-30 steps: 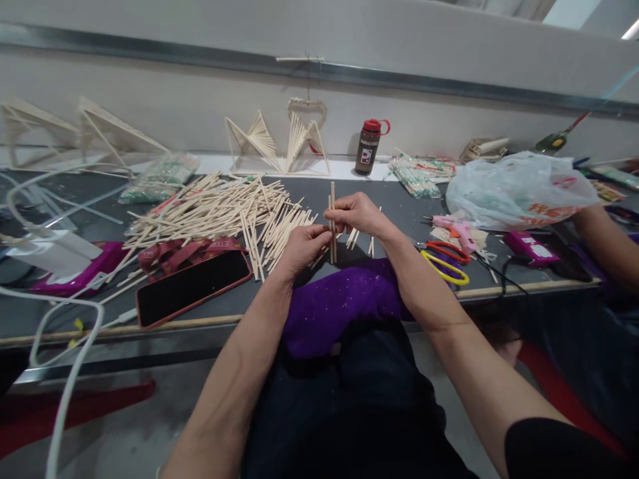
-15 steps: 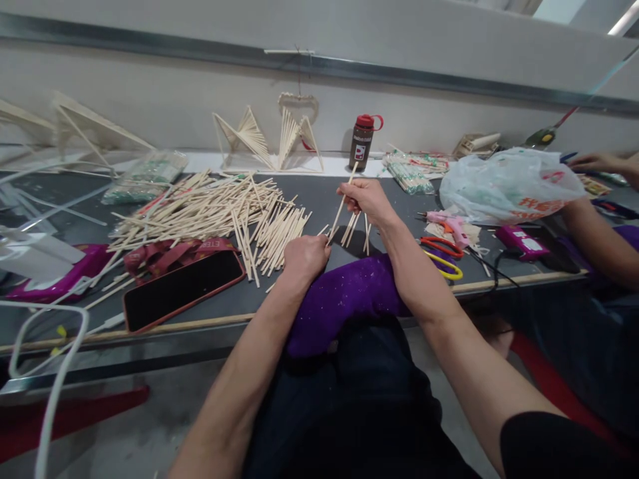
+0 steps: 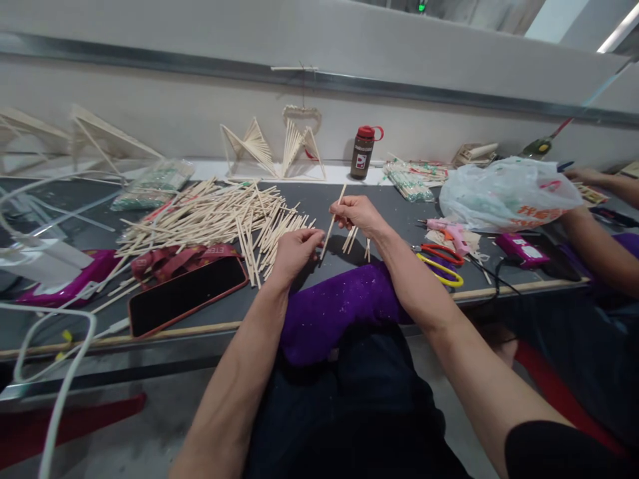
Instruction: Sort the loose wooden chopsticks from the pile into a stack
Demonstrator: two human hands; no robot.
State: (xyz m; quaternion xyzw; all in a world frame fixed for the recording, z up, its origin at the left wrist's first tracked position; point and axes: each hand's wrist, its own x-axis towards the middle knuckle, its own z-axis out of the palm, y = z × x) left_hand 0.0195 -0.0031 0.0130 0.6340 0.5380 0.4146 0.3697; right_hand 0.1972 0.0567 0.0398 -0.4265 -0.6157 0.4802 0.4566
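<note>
My right hand (image 3: 358, 214) pinches a thin wooden stick (image 3: 329, 233) near its upper part, holding it at a slant over the dark table. Close to the stick's lower end is my left hand (image 3: 298, 250), its fingers drawn together; what they grip, if anything, is hidden, and I cannot tell if they touch the stick. Beneath my right hand lie several loose sticks (image 3: 350, 239). A small bunch of sticks (image 3: 279, 234) lies behind my left hand, with a larger pile of sticks (image 3: 204, 211) to its left. A purple cloth (image 3: 339, 309) covers the table edge between my forearms.
A phone (image 3: 187, 296) lies at front left beside a red ribbon (image 3: 184, 259). At the back stand stick frames (image 3: 249, 150) and a bottle (image 3: 363, 154). To the right are scissors (image 3: 442, 266), a pink glue gun (image 3: 452, 234), a plastic bag (image 3: 509, 193) and another person's arm (image 3: 599, 246).
My left hand has shifted slightly left, away from the stick's lower end, which now shows. My right hand has moved a little lower in view with the stick, as the camera view shifted.
</note>
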